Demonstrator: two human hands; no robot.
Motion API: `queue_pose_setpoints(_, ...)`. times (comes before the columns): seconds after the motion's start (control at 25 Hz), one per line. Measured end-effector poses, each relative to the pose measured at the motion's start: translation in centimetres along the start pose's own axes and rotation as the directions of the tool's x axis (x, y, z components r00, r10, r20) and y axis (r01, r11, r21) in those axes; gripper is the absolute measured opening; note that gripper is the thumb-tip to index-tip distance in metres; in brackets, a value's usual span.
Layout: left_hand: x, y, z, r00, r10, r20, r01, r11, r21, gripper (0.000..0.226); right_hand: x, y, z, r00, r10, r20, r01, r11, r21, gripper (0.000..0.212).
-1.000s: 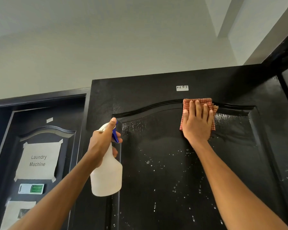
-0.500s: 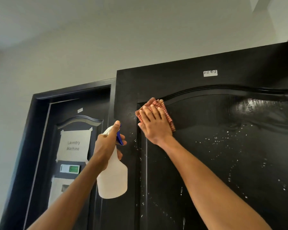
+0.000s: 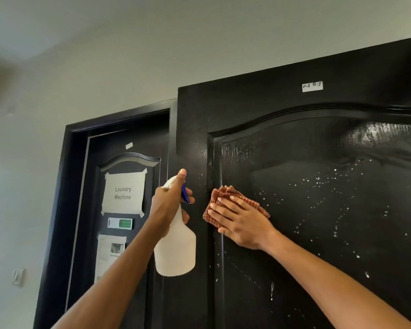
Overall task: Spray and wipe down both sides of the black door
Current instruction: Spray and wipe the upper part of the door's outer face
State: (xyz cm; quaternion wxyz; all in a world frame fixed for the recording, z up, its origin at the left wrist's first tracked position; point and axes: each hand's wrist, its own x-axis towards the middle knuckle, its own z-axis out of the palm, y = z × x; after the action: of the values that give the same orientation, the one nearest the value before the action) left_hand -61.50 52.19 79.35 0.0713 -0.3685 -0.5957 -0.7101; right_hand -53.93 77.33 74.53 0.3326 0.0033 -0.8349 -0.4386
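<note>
Your right hand (image 3: pixel 241 222) pressed one red checked cloth (image 3: pixel 226 198) flat against the left edge of the black door (image 3: pixel 318 186) panel, fingers spread, while your left hand (image 3: pixel 170 205) gripped one white spray bottle (image 3: pixel 176 245) just beside it. Droplets speckled the panel to the right; overlapping strokes with firm, even pressure would likely clear them. A second door stood behind, bearing one "Laundry Machine" sign (image 3: pixel 123 193)

The left hand (image 3: pixel 170 205) is raised, fingers curled in a grip, thumb pointing up. Just beside it, the right hand (image 3: pixel 241 220) presses flat, fingers straight and spread.
</note>
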Motion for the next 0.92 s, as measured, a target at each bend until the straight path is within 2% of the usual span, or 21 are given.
queue_pose_setpoints(0.08,0.0,0.3,-0.4,1.0,0.023,0.011,-0.023,1.0,-0.001,0.058,1.8,1.7,-1.3,1.0,0.028,-0.001,-0.028,1.0,-0.006,0.063)
queue_pose_setpoints(0.16,0.2,0.4,-0.6,0.999,0.037,0.01,-0.037,0.999,0.013,0.058,5.1,3.6,-3.4,0.985,0.172,-0.027,-0.171,0.984,0.045,0.063)
queue_pose_setpoints(0.28,0.8,0.4,-0.6,0.999,0.047,0.014,-0.048,0.998,0.047,0.057,11.1,6.3,-6.0,0.914,0.4,-0.072,-0.394,0.915,0.086,0.064)
queue_pose_setpoints(0.4,2.2,0.8,-1.6,0.998,0.068,0.002,-0.068,0.995,0.069,0.061,16.4,6.9,-7.2,0.885,0.463,-0.055,-0.459,0.886,0.073,0.065)
queue_pose_setpoints(0.52,4.1,0.3,-3.3,0.996,0.084,-0.039,-0.081,0.994,0.074,0.06,18.4,4.6,-5.7,0.923,0.376,-0.082,-0.37,0.926,0.079,0.067)
queue_pose_setpoints(0.64,5.3,-1.3,-5.4,0.992,0.111,-0.051,-0.103,0.985,0.139,0.062,15.1,-1.6,-2.0,0.995,0.099,-0.012,-0.097,0.992,0.08,0.068)
queue_pose_setpoints(0.76,5.5,-2.3,-7.0,0.996,0.091,-0.017,-0.088,0.989,0.122,0.059,9.4,-7.5,0.5,0.987,-0.104,0.122,0.092,0.99,0.106,0.063)
queue_pose_setpoints(0.84,5.7,-2.1,-7.4,0.996,0.09,-0.004,-0.089,0.989,0.122,0.059,8.9,-7.4,-0.1,0.973,-0.168,0.158,0.147,0.979,0.14,0.058)
queue_pose_setpoints(0.92,6.0,-1.4,-7.3,0.993,0.118,0.013,-0.119,0.987,0.106,0.052,11.0,-4.8,-1.8,0.985,-0.123,0.125,0.11,0.988,0.109,0.06)
